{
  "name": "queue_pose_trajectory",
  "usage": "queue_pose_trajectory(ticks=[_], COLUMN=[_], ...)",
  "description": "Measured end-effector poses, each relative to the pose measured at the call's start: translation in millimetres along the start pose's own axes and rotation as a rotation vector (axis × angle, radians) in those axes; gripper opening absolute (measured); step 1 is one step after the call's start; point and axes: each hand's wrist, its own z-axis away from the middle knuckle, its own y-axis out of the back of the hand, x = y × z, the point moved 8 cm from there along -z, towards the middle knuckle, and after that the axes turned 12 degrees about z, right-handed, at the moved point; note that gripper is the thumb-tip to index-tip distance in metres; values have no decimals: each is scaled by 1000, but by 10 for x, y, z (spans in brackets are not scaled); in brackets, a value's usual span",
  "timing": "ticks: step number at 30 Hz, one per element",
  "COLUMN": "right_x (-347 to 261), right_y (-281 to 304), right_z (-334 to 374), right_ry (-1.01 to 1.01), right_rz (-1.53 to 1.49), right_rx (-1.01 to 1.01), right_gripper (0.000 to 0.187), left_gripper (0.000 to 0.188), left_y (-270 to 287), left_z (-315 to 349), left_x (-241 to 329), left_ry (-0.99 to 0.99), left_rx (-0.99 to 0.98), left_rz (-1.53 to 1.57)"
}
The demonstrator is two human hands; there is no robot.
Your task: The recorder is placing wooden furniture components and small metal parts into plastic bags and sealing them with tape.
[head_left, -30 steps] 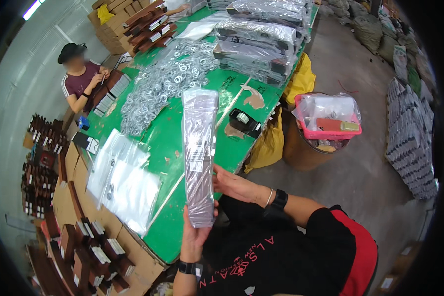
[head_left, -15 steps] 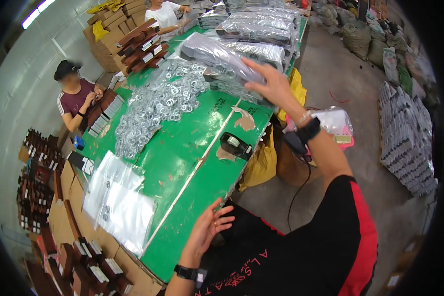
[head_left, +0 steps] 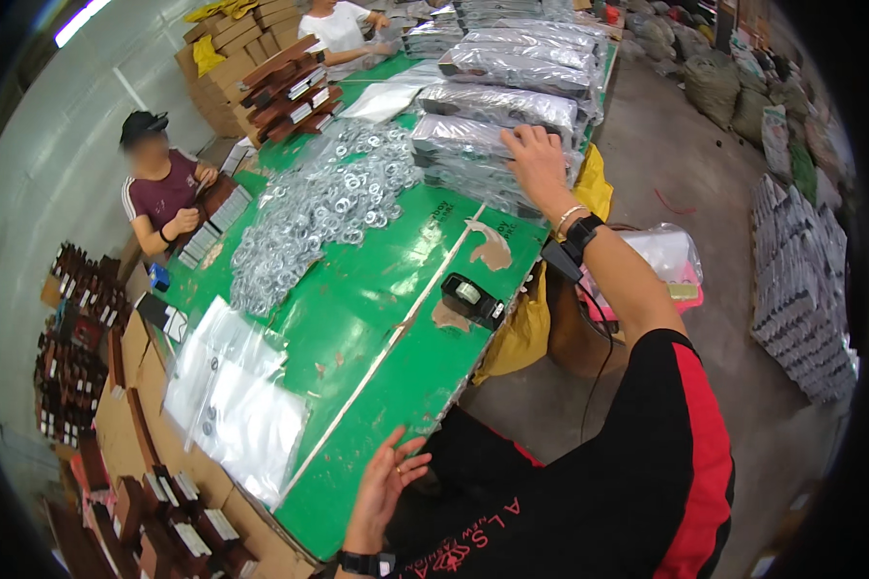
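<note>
Your left hand [head_left: 384, 487] hovers open, fingers spread and grasping nothing, at the near edge of the green table [head_left: 386, 318]. Keep it there as a brace, or lower it flat to the edge, so that your body stays steady during the long reach.

Just beyond it on the left lie the empty clear bags [head_left: 230, 396]. Further on, near the right edge, sits the black tape dispenser [head_left: 471, 299]. Route your arm above the dispenser and do not drag your sleeve or the wrist cable across it.

Past the middle of the table lies the heap of metal rings [head_left: 319, 207]; keep clear of it, since loose rings scatter easily.

At the far end your right hand [head_left: 539, 162] rests palm down, fingers extended, on the top filled packet [head_left: 483, 140] of the nearest stack. Press evenly, square the packet's edges with those beneath, then lift the hand straight up; a sideways withdrawal would likely slide the slick plastic off the pile.
</note>
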Motion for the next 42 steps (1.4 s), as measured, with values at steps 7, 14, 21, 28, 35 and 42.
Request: queue_pose_trajectory(ticks=[7, 14, 21, 28, 35, 42], right_x=[96, -374, -2264, -3230, -3982, -4108], right_y=[137, 735, 1523, 2108, 2602, 3089], right_z=[41, 110, 1093, 1287, 1400, 1540], right_ry=[22, 106, 578, 774, 959, 1051], right_rz=[-11, -506, -1264, -1535, -1653, -1658], right_rx=[-34, 67, -524, -672, -779, -729], right_gripper=[66, 55, 28, 25, 24, 25], left_gripper=[62, 61, 36, 24, 34, 48], left_y=[-57, 117, 593, -90, 268, 2008], left_z=[-65, 162, 1160, 3449, 6087, 5999], left_x=[155, 306, 1113, 1536, 1126, -53], left_ry=[-60, -148, -605, -1069, -251, 503], left_rx=[-28, 41, 438, 969, 1539, 1188], left_rz=[-35, -57, -418, -668, -688, -381])
